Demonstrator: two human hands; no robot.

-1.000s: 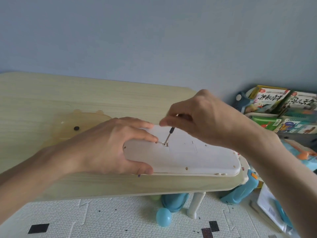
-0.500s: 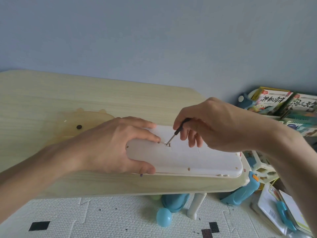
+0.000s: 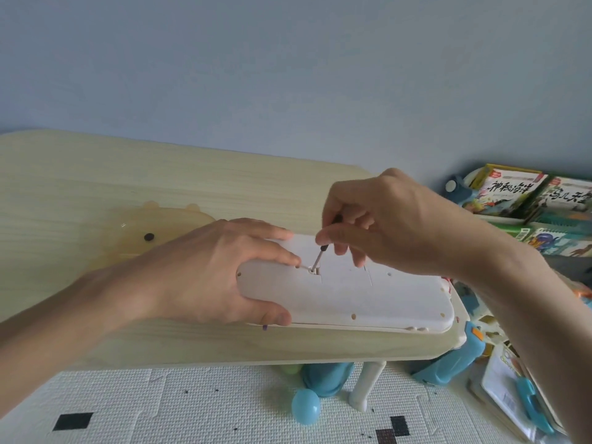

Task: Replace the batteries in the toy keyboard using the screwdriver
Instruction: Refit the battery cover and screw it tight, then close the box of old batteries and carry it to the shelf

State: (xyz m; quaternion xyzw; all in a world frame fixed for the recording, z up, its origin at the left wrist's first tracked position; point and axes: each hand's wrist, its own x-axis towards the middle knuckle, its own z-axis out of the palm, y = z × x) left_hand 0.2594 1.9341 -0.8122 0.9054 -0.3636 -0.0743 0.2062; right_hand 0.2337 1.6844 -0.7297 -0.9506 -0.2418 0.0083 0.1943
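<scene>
The white toy keyboard (image 3: 352,293) lies face down near the front right corner of the pale wooden table (image 3: 96,174). My left hand (image 3: 211,267) clamps its left end, thumb on the near edge and fingers over the top. My right hand (image 3: 384,225) pinches a small black-handled screwdriver (image 3: 320,256), which leans down to the left. Its tip sits in the recessed screw hole at the left edge of the battery cover (image 3: 344,274), right beside my left index fingertip. The cover lies flush with the keyboard's back.
A translucent yellow bear-shaped tray (image 3: 153,235) lies on the table behind my left hand. Children's books (image 3: 512,193) stand in bins at the right. Below the table edge are a blue ball (image 3: 306,406), blue toys (image 3: 448,363), a white table leg (image 3: 368,386) and a foam mat.
My right hand has shifted its grip on the screwdriver, fingers turning around the handle, while the tip stays in the screw hole. My left hand and the keyboard have held still.
</scene>
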